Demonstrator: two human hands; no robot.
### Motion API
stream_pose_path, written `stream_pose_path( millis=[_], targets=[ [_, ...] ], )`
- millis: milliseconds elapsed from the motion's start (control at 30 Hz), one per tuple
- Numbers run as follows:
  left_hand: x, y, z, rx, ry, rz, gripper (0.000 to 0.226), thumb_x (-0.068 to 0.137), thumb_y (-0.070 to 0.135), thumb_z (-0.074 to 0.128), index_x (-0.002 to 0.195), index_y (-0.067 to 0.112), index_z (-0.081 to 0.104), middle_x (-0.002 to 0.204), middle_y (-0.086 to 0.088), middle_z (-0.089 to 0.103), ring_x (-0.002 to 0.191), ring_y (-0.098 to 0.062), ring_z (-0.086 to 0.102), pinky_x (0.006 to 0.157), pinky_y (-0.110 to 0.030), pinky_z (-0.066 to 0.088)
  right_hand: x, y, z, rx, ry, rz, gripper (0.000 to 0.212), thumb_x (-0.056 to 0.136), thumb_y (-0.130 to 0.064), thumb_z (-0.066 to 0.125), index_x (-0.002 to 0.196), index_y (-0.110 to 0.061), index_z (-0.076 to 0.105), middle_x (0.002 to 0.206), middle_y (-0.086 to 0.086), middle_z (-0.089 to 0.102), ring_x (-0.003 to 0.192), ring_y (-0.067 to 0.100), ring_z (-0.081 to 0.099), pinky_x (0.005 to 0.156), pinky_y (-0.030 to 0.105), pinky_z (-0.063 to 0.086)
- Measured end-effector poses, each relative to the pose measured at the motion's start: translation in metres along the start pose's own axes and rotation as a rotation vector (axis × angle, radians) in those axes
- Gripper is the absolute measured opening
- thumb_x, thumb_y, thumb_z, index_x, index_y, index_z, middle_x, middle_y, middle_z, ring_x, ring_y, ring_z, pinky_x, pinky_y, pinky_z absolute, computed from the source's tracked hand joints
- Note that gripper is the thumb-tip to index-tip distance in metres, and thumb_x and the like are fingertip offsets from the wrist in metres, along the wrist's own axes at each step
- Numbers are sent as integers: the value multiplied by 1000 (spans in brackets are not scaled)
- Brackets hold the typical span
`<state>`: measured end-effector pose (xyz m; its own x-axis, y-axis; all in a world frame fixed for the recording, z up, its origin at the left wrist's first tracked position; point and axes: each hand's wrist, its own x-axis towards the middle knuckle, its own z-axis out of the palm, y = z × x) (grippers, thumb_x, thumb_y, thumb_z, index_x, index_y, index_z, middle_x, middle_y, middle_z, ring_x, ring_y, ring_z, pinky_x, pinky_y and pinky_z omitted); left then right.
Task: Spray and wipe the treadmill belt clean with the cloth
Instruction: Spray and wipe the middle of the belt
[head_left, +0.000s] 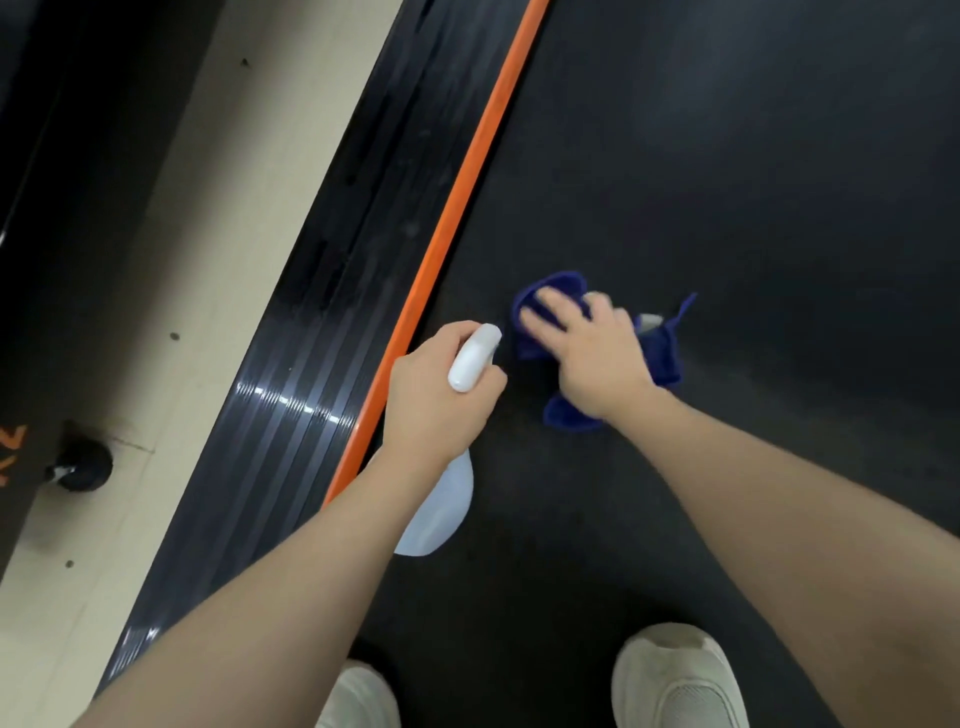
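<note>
The black treadmill belt (753, 208) fills the right and middle of the view. A crumpled dark blue cloth (662, 348) lies on the belt, and my right hand (592, 353) presses flat on top of it with fingers spread. My left hand (436, 400) grips a white spray bottle (441, 514) by its neck, just left of the cloth. The bottle's white trigger head (472, 358) pokes out above my fingers, and its pale body hangs below my wrist over the belt.
An orange stripe (467, 197) runs along the belt's left edge, beside a ribbed black side rail (311, 353). Beige floor (171, 260) lies further left, with a black foot (83, 465) of another machine. My two pale shoes (680, 680) stand on the belt at the bottom.
</note>
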<state>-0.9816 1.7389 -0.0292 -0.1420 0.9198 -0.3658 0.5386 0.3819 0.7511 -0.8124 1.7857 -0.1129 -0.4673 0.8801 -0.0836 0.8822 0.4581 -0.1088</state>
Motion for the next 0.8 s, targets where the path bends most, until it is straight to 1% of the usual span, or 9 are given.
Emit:
stream_pose_path(
  millis=[67, 100, 167, 233, 300, 367, 467, 633, 800],
  targets=[
    [2, 1, 2, 31, -13, 23, 30, 77, 22, 60, 106, 20, 66, 83, 16, 62, 86, -13, 63, 82, -37, 52, 11, 1, -8, 13, -161, 293, 64, 87, -13, 47, 146, -26, 28, 156, 4, 18, 122, 38, 33, 90, 41, 33],
    [4, 2, 3, 41, -15, 23, 32, 73, 25, 56, 103, 21, 67, 81, 13, 64, 83, -15, 64, 83, -41, 52, 5, -4, -11, 3, -219, 289, 65, 90, -17, 47, 148, -25, 21, 157, 3, 10, 125, 37, 28, 93, 41, 30],
    [8, 6, 3, 50, -12, -4, 35, 71, 27, 52, 101, 21, 68, 82, 9, 67, 85, -18, 65, 86, -44, 50, -12, -17, -13, 36, -129, 72, 69, 86, -21, 56, 148, -22, 25, 156, 7, 16, 120, 39, 35, 89, 42, 35],
    [11, 8, 3, 41, -27, -52, 33, 74, 25, 54, 103, 21, 68, 85, 11, 64, 91, -19, 64, 91, -44, 48, -28, -18, -8, -3, -221, -215, 72, 81, -20, 62, 146, -23, 31, 154, 6, 24, 112, 37, 42, 81, 41, 40],
    [14, 6, 0, 22, -12, -90, 26, 73, 25, 53, 96, 26, 66, 84, 11, 60, 93, -23, 63, 92, -45, 47, -23, -5, -1, -53, -183, -271, 73, 70, -16, 71, 138, -26, 46, 146, 5, 40, 102, 36, 51, 71, 38, 44],
    [16, 1, -3, 9, 23, -99, 16, 70, 26, 51, 85, 28, 55, 82, 6, 56, 89, -26, 61, 89, -49, 49, -12, 0, -2, -6, -120, 26, 70, 72, -13, 70, 137, -25, 47, 146, 6, 41, 103, 38, 50, 74, 39, 43],
    [17, 1, -4, 5, 36, -138, 9, 69, 28, 50, 78, 29, 50, 77, 5, 54, 82, -20, 56, 87, -51, 50, -6, -21, -10, 15, -215, 308, 65, 89, -15, 45, 148, -25, 21, 157, 4, 11, 119, 37, 34, 88, 40, 34],
    [14, 9, -2, 10, 16, -139, 28, 66, 29, 47, 86, 16, 61, 88, -14, 67, 84, -31, 61, 84, -51, 49, -41, -37, -12, 27, -382, -204, 67, 93, -16, 41, 150, -30, 8, 158, -1, -2, 124, 33, 27, 93, 38, 32],
    [5, 4, -2, -21, 15, -108, 15, 78, 20, 59, 92, 26, 60, 78, 12, 60, 90, -23, 62, 85, -47, 51, -5, 0, -15, -24, -319, 332, 70, 91, -19, 48, 150, -27, 10, 158, 2, -2, 128, 38, 24, 98, 41, 29]
  ],
)
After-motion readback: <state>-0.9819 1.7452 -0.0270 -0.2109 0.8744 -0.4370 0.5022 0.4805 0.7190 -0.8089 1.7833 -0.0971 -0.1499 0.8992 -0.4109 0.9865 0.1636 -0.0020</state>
